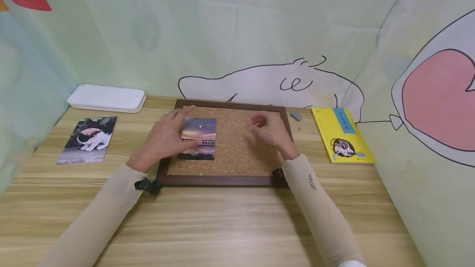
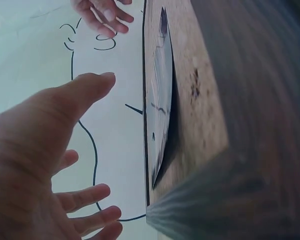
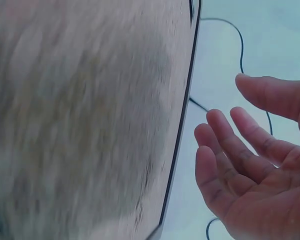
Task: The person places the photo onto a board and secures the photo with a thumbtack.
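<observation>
- Purple-and-orange rectangular photo print (image 1: 203, 133): located on the left part of a tan cork panel (image 1: 237, 143), inside a dark brown rectangular frame (image 1: 230, 181).
- Risk, shifting: the print could slide or turn if brushed. Probable cause: neither hand holds it down.
- Risk, creasing: a finger could catch a raised edge. Probable cause: the left wrist view shows the sheet bowed, with dark shadow along one long side.
- Risk, pivoting: a small pale dot (image 1: 201, 126) shows on the print's upper half. If this is a pin, one fixing point could let the sheet rotate. Its nature cannot be confirmed.
- Left hand (image 1: 167, 135): thumb and fingers set wide apart above the print's left side; nothing held.
- Right hand (image 1: 272, 131): fingers loosely bent, thumb apart, above the panel's right part; no object visible in the grasp.
- Print appearance: dusky violet cloud on top, pinkish-orange band at mid-height, dark pier-like line across, darker foot.
</observation>
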Motion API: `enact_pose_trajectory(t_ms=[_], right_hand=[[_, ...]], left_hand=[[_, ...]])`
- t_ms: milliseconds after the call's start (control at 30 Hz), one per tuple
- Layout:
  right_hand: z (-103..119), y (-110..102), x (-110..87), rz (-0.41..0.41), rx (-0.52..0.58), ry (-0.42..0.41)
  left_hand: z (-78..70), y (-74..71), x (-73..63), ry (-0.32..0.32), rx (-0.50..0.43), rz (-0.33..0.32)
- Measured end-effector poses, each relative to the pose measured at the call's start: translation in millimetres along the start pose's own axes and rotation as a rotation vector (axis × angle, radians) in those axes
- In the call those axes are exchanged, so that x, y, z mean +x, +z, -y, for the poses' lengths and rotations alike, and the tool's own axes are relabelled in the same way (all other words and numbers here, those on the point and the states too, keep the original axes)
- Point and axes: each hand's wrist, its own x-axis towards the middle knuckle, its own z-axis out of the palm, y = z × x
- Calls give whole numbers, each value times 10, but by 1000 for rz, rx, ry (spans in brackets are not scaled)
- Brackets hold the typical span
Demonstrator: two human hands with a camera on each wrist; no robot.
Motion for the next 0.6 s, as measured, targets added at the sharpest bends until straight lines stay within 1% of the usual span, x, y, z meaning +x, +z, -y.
enact_pose_trajectory(t_ms=[67, 133, 300, 400, 500, 600], right_hand=[[-29, -66, -13, -14, -24, 14], [-67, -136, -20, -24, -28, 5], [-202, -315, -28, -41, 4, 0], [-291, -403, -33, -51, -8, -1], [-355, -477, -43, -63, -32, 24], [-393, -535, -56, -69, -32, 84]], left_hand=[[23, -20, -13, 1, -3, -7], [42, -40, -25, 4, -7, -14], [89, -74, -61, 0, -2, -18], [121, -88, -84, -14, 9, -14], [163, -98, -97, -24, 19, -15], [203, -111, -111, -23, 26, -15]])
